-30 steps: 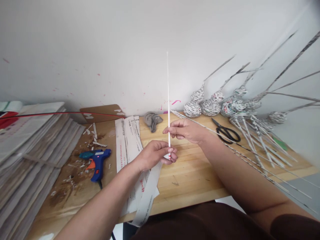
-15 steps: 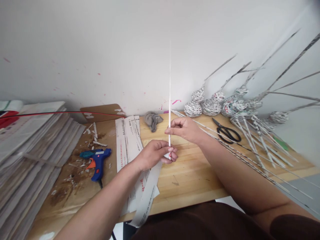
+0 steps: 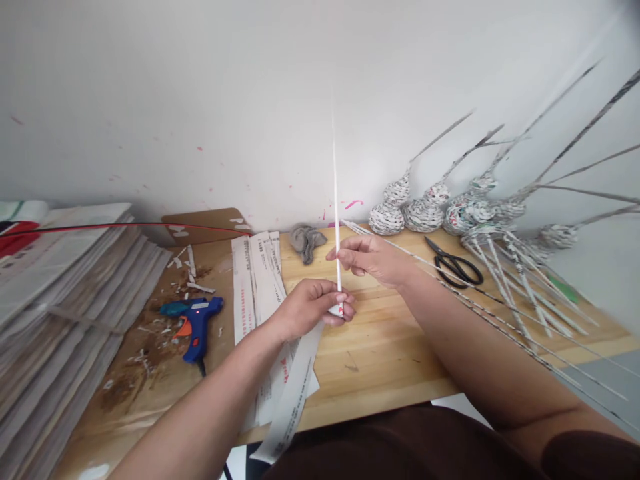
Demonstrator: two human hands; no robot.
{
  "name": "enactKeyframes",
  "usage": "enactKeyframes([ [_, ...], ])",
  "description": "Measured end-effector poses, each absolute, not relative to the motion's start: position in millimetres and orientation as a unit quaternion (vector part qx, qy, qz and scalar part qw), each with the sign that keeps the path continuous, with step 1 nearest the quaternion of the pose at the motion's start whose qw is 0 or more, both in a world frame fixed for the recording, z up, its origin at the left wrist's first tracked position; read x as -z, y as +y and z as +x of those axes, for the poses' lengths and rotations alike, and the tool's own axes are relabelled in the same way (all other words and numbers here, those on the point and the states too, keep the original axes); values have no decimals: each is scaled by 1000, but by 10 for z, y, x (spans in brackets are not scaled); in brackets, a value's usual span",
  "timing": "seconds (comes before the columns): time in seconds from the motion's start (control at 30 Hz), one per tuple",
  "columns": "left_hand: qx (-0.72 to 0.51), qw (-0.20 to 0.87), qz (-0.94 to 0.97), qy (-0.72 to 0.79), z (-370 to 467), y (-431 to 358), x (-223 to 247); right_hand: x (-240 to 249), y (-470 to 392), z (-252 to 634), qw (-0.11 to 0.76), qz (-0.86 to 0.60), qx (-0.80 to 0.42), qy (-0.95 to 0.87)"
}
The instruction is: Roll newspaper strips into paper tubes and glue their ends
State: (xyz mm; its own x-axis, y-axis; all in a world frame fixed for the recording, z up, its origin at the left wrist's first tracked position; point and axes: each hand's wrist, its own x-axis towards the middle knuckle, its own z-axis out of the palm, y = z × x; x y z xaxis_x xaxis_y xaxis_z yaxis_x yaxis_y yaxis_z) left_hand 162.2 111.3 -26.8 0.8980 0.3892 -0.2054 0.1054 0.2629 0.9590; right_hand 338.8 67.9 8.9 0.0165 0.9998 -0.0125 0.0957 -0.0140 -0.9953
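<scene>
A thin white rolled-paper stick (image 3: pixel 337 207) stands almost upright in front of me, its top end blurred against the wall. My left hand (image 3: pixel 313 308) is closed around its lower end, where a loose strip of printed paper (image 3: pixel 295 397) feeds in and hangs down past the table's edge. Slightly higher, my right hand (image 3: pixel 375 260) pinches the stick between thumb and fingers. Beneath my left forearm lie several flat newspaper strips (image 3: pixel 245 287), partly hidden by it.
A blue glue gun (image 3: pixel 196 327) lies on stained cardboard at left, beside a newspaper stack (image 3: pixel 55 300). A grey cloth (image 3: pixel 307 243) sits near the wall. Black-handled scissors (image 3: pixel 457 267), woven paper gourd shapes (image 3: pixel 386 217) and several loose paper sticks (image 3: pixel 525 293) lie at right.
The stick's upper part has tilted slightly left. My right-hand fingers have shifted along it, and the hanging end of the paper strip has swung a little left.
</scene>
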Motion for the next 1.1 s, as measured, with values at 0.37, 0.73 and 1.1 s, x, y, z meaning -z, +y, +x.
enactKeyframes([
  [0.37, -97, 764, 600, 214, 1621, 1119, 274, -76, 677, 3396, 438, -519, -494, -543],
  [0.73, -98, 760, 610, 201, 1628, 1126, 314, -25, 691, 3389, 435, -513, -503, -542],
  [1.1, -111, 756, 610, 208, 1631, 1115, 311, -23, 694, 3392, 457, -519, -465, -552],
])
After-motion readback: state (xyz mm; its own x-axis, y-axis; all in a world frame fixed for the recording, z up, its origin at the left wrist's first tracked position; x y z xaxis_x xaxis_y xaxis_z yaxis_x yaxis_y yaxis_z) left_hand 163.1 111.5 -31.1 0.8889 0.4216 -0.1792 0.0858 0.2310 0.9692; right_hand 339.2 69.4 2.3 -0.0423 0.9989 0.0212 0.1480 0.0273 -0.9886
